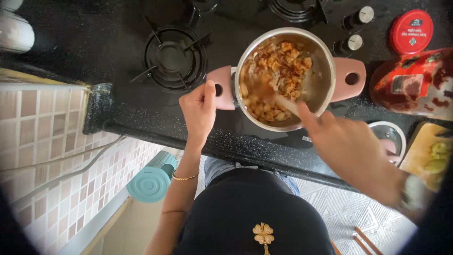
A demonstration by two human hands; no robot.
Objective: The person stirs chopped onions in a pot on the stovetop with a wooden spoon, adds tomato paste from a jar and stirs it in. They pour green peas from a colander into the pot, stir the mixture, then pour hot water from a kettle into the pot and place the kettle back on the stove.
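Note:
A steel pot with pink side handles stands on the black stove and holds chopped pieces of food dusted with red spice. My left hand grips the pot's left pink handle. My right hand holds a pale wooden spoon whose end is down among the food pieces. The spoon's bowl is blurred in the food.
An unlit gas burner sits left of the pot. Right of it are a red jar lid, a red-smeared plastic container, a glass pot lid and a wooden board. A teal gas cylinder stands below the counter.

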